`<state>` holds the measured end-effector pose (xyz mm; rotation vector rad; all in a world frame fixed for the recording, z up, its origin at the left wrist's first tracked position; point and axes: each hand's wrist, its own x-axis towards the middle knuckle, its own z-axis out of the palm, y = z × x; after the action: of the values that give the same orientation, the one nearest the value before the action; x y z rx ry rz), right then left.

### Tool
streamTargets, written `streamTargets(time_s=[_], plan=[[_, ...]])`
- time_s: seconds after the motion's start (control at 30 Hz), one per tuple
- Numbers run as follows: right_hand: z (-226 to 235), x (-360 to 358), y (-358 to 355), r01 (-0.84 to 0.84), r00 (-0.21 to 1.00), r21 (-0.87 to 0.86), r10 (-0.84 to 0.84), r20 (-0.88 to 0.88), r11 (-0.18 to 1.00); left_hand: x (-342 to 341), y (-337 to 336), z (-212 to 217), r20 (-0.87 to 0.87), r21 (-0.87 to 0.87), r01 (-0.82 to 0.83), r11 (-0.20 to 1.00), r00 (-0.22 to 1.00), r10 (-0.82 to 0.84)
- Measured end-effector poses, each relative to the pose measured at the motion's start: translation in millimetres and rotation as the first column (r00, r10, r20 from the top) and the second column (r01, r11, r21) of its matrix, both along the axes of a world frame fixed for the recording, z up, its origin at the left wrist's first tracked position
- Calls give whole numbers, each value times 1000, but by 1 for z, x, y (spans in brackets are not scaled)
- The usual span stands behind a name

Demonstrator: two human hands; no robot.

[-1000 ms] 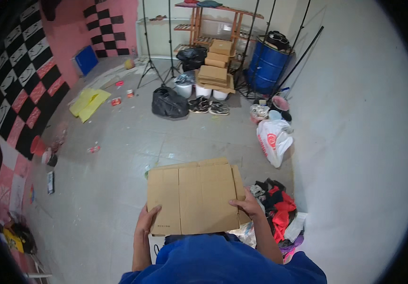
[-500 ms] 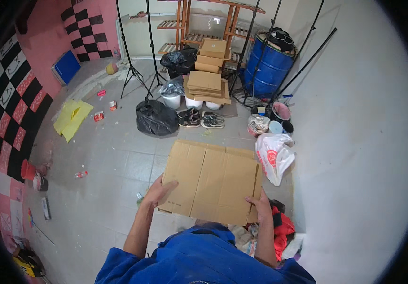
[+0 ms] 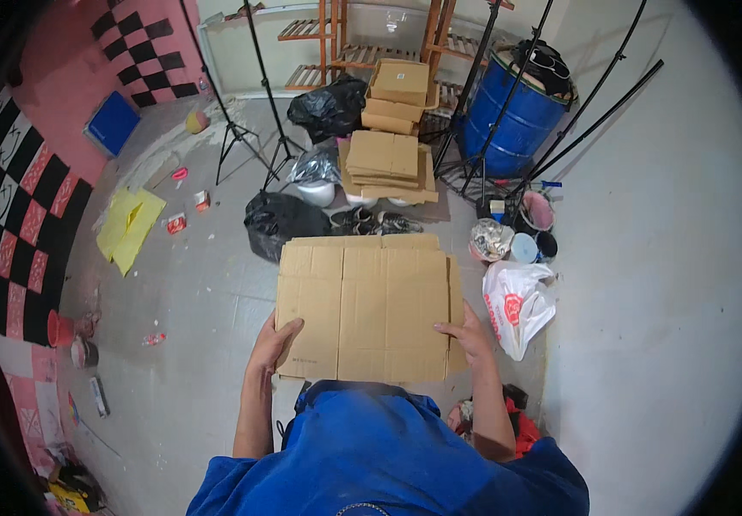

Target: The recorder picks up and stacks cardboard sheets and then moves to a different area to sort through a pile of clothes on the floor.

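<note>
Floor: broad grey tiling (image 3: 207, 353) is seen beneath everything, with small litter scattered on its left part.
Blue drum: stood at the far right, well apart from the hands (image 3: 495, 129), with dark items on top.
Cardboard stack: flattened pieces (image 3: 382, 155) are piled ahead, beyond the shoes (image 3: 352, 221) and apart from the hands.
Held cardboard: a folded brown piece (image 3: 379, 310) is held in front of the blue shirt (image 3: 371, 456), between both hands.
Change: half a second ago the piece was slanted in view; now its edges are squared, and the shoes and black bag (image 3: 272, 215) are partly covered by its top edge.
Meaning: the piece is judged to have been levelled and kept under two-handed control, with no release seen.
Left hand: partly closed (image 3: 276, 341) on the left edge, its thumb laid on the face; the fingers behind are hidden.
Right hand: likewise partly closed (image 3: 472, 340) on the right edge, thumb on top; its other fingers cannot be fully seen.
</note>
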<state>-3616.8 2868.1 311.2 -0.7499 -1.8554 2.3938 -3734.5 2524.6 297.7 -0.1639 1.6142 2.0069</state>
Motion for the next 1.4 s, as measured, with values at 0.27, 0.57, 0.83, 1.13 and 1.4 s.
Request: streamTargets(time_s=[0.27,0.57,0.83,1.13,1.4], plan=[[-18,-136,65,94,989,-4,-92,112,996,-182,80,-26,56,120,159,980,984,-166],[-65,-301,160,155,979,51,-161,126,987,-382,182,-61,-60,166,282,945,959,-276],[-122,-472,248,16,987,96,-30,155,995,-522,256,-132,122,174,182,968,971,-204],[-285,-613,302,-180,898,593,-115,425,785,-657,317,-228,-288,-778,-146,611,947,-141],[-274,-588,216,-98,991,529,32,133,843,-469,278,-211,-213,-515,41,856,962,-174]])
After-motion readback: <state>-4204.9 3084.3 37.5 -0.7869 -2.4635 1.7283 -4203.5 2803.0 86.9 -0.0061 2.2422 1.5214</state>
